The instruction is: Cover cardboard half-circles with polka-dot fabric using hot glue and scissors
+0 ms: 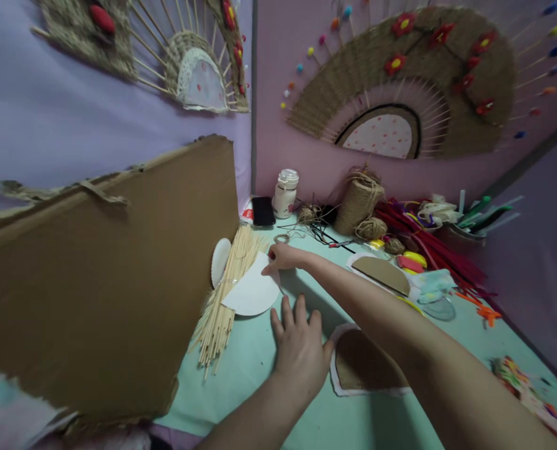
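My right hand (pixel 285 257) reaches across the table, its thumb and fingers closed on the upper edge of a white paper half-circle (pixel 252 290). That half-circle lies partly over a bundle of thin wooden sticks (pixel 215 328). Lower down, my left hand (pixel 299 350) rests with fingers spread, palm down on the pale green tablecloth (pixel 240 387), holding nothing. Its thumb is beside a brown cardboard half-circle (pixel 362 362) with a white border, which my right forearm partly covers. A white scalloped round piece (pixel 220 262) leans behind the sticks.
A large cardboard sheet (pixel 119 281) stands at left. Along the back are a white jar (pixel 286 194), a black phone-like object (pixel 263 211), a twine spool (pixel 359 200) and red stems (pixel 414 237). Another cardboard half-circle (pixel 384 275) lies right. Decorated woven fans (pixel 447 62) hang on the walls.
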The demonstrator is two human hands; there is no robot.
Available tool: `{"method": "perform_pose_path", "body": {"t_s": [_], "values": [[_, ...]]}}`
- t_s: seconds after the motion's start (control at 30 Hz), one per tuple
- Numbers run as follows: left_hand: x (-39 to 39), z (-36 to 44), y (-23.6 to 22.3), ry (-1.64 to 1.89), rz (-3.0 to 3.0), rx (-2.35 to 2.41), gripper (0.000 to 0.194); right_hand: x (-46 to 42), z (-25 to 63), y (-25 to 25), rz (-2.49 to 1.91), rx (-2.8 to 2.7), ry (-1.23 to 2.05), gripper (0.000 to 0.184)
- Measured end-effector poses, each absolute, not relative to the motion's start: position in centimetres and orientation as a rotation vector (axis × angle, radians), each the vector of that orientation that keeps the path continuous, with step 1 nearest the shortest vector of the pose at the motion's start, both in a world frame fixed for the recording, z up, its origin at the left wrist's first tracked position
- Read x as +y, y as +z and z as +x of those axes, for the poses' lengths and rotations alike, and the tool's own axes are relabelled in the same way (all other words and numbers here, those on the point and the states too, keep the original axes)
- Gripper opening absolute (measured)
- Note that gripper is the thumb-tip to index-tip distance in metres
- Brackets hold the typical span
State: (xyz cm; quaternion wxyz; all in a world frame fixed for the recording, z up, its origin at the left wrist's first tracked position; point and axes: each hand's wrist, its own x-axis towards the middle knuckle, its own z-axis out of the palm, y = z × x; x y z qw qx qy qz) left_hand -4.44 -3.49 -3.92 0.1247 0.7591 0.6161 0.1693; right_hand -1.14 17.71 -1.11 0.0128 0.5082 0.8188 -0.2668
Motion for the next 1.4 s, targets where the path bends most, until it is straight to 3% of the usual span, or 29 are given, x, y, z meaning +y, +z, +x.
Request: {"method": "perform_pose_path", "body": {"t_s": [0.3, 1.0, 1.17, 1.3, 1.4], "values": [[-3.2, -4.6, -4.1, 0.429, 2.324, 1.851, 0.044, 14.6, 1.4, -1.3, 1.715, 2.564, -1.426, 0.030], [-1.0, -5.3, -4.2, 0.480, 2.293, 2.109, 0.056, 9.2, 13.3, -0.8, 2.479, 2.585, -1.795, 0.032], [-1.0, -5.3, -3.5, 0.781, 2.228, 1.905, 0.038, 5.6, 16.7, 0.1, 2.685, 2.618, -1.927, 0.018], [-0.8, -5.0, -3.3, 1.122, 1.818, 1.513, 0.049, 1.9, 17.7, -0.1, 2.747, 2.607, -2.098, 0.019], [-0.7, -4.9, -3.0, 1.119, 1.252, 1.185, 0.058, -0.5, 17.5, -0.6, 2.758, 2.586, -2.148, 0.020]]}}
